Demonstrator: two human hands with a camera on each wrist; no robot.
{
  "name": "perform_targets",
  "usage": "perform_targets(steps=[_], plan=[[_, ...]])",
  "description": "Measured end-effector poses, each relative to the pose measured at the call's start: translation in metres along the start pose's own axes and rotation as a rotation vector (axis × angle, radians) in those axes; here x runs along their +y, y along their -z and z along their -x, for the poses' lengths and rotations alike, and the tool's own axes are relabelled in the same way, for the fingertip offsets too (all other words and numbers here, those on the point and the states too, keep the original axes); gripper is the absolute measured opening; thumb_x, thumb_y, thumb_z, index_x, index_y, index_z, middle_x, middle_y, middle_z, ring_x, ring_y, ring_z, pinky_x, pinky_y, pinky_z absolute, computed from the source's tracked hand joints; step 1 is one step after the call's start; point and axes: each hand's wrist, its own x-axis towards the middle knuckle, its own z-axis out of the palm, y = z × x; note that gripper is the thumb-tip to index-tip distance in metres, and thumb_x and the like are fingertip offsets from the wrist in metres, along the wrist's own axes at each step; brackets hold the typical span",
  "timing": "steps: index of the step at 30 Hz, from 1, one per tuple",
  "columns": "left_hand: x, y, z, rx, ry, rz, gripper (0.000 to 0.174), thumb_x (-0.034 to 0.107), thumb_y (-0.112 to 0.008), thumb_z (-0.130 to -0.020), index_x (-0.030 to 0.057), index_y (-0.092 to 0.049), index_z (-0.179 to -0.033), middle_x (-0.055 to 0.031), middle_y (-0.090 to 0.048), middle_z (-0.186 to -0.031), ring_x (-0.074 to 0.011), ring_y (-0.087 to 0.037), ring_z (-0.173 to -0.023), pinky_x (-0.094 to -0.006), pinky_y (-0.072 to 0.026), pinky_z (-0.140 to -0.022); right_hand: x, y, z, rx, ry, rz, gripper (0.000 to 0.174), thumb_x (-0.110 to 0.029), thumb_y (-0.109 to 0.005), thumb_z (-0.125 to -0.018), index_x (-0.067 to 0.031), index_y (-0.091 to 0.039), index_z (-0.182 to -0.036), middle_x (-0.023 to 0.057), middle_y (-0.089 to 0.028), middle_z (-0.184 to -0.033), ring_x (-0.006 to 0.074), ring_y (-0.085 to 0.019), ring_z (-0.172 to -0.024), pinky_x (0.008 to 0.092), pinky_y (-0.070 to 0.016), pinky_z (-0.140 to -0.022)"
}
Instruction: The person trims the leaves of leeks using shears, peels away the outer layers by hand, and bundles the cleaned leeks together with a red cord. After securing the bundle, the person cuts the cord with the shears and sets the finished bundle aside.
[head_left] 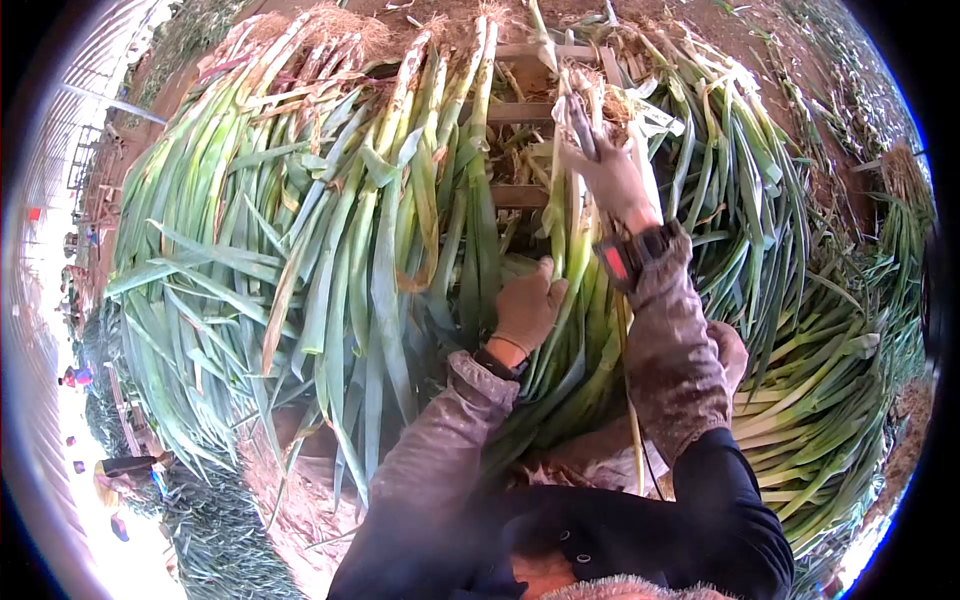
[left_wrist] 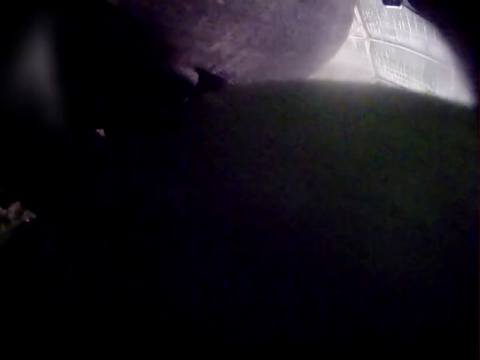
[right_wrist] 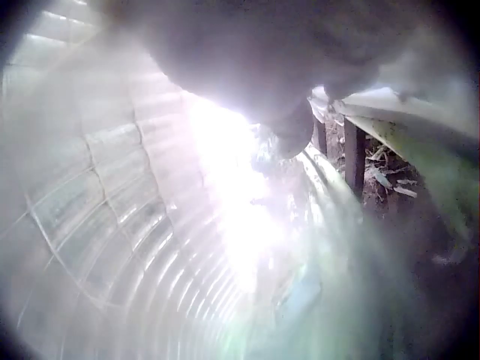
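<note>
In the head view, my gloved left hand (head_left: 528, 308) grips a leek (head_left: 556, 205) by its leafy part, its roots pointing away from me. Further up, my gloved right hand (head_left: 617, 183) holds a dark narrow tool (head_left: 580, 126) against the pale stalks; its exact kind cannot be made out. Several leeks (head_left: 345, 250) lie side by side to the left, roots at the far edge and green leaves hanging toward me. The left wrist view is almost wholly dark. Glare washes out the right wrist view, where the blurred hand (right_wrist: 277, 60) fills the top.
Wooden slats (head_left: 520, 112) show between the leeks, with dry peelings around them. More leeks (head_left: 735, 150) lie right of the right hand, and a further pile (head_left: 815, 420) sits low at the right. A ribbed greenhouse wall (head_left: 50, 200) stands at the far left.
</note>
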Motion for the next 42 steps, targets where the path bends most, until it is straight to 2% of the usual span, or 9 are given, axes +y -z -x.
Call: perform_targets(steps=[6, 8, 12, 18, 19, 22, 25, 31, 42], plan=[[0.029, 0.012, 0.055, -0.261, 0.026, -0.069, 0.044, 0.041, -0.056, -0.095, 0.0039, -0.061, -0.118, -0.0202, -0.07, -0.087, -0.0409, -0.068, -0.082, -0.0503, -0.0544, -0.073, 0.006, -0.042, 0.083, -0.159, 0.206, 0.054, 0.062, -0.053, -0.069, -0.089, -0.0061, -0.056, -0.127, 0.0228, -0.068, -0.088, 0.041, -0.068, -0.087, 0.0458, -0.0523, -0.078], [0.021, 0.053, 0.045, -0.384, 0.021, -0.076, 0.047, 0.046, -0.06, -0.092, 0.004, -0.064, -0.112, -0.0216, -0.07, -0.092, -0.0398, -0.068, -0.089, -0.0486, -0.0541, -0.078, 0.015, -0.048, 0.092, -0.163, 0.181, 0.087, 0.062, -0.053, -0.069, -0.089, -0.0059, -0.056, -0.127, 0.0227, -0.068, -0.088, 0.0402, -0.069, -0.087, 0.0457, -0.0525, -0.078], [-0.03, 0.09, -0.027, 0.244, 0.183, -0.263, 0.052, 0.029, -0.075, -0.085, -0.0007, -0.051, -0.119, -0.0205, -0.061, -0.11, -0.0385, -0.065, -0.096, -0.0487, -0.0524, -0.08, 0.011, -0.056, 0.117, -0.239, 0.13, 0.094, 0.061, -0.053, -0.069, -0.088, -0.0053, -0.057, -0.124, 0.023, -0.068, -0.089, 0.0391, -0.069, -0.088, 0.0461, -0.053, -0.08], [-0.069, 0.047, -0.13, 0.124, 0.355, -0.642, 0.082, 0.032, -0.082, -0.072, -0.0054, -0.046, -0.136, -0.0176, -0.059, -0.126, -0.0312, -0.066, -0.108, -0.0422, -0.0575, -0.082, 0.002, -0.057, 0.134, -0.165, 0.142, -0.029, 0.06, -0.049, -0.069, -0.089, -0.0073, -0.054, -0.13, 0.0233, -0.068, -0.09, 0.0411, -0.068, -0.088, 0.046, -0.051, -0.079], [-0.067, 0.048, -0.131, 0.161, 0.374, -0.662, 0.064, 0.027, -0.079, -0.077, -0.0041, -0.054, -0.126, -0.0189, -0.066, -0.113, -0.0295, -0.07, -0.1, -0.0428, -0.0594, -0.077, 0.006, -0.054, 0.136, -0.139, 0.126, -0.017, 0.061, -0.049, -0.069, -0.089, -0.0083, -0.053, -0.132, 0.023, -0.068, -0.088, 0.0415, -0.068, -0.085, 0.0471, -0.0508, -0.077], [-0.04, 0.087, -0.088, 0.018, 0.378, -0.056, 0.028, 0.022, -0.067, -0.089, -0.0007, -0.063, -0.105, -0.0243, -0.071, -0.086, -0.0367, -0.072, -0.087, -0.0478, -0.0585, -0.076, 0.013, -0.045, 0.16, -0.142, 0.154, 0.011, 0.062, -0.048, -0.07, -0.089, -0.0111, -0.051, -0.136, 0.0241, -0.068, -0.087, 0.0438, -0.068, -0.084, 0.0486, -0.0508, -0.076], [-0.081, 0.057, -0.029, 0.14, 0.07, 0.237, 0.026, 0.021, -0.062, -0.086, -0.0013, -0.059, -0.1, -0.0289, -0.066, -0.091, -0.0492, -0.064, -0.088, -0.0534, -0.0512, -0.078, 0.027, -0.053, 0.197, -0.141, 0.197, -0.046, 0.066, -0.047, -0.071, -0.089, -0.0137, -0.049, -0.141, 0.0253, -0.068, -0.089, 0.0461, -0.066, -0.089, 0.0486, -0.0508, -0.076], [-0.082, 0.034, 0.083, 0.111, 0.177, 0.596, 0.024, 0.018, -0.056, -0.086, -0.0019, -0.056, -0.1, -0.0282, -0.063, -0.086, -0.0464, -0.062, -0.085, -0.0493, -0.0487, -0.074, 0.046, -0.067, 0.277, -0.224, 0.128, 0.055, 0.077, -0.048, -0.072, -0.087, -0.0117, -0.041, -0.147, 0.0276, -0.068, -0.092, 0.0473, -0.066, -0.09, 0.0505, -0.052, -0.075], [-0.067, 0.048, 0.091, 0.116, 0.166, 0.567, 0.029, 0.014, -0.06, -0.088, -0.002, -0.061, -0.112, -0.0284, -0.068, -0.094, -0.0446, -0.066, -0.092, -0.0466, -0.0513, -0.08, 0.034, -0.093, 0.252, -0.177, 0.166, 0.15, 0.061, -0.049, -0.071, -0.086, -0.0121, -0.05, -0.13, 0.0255, -0.068, -0.086, 0.0476, -0.066, -0.084, 0.0536, -0.0513, -0.072]])
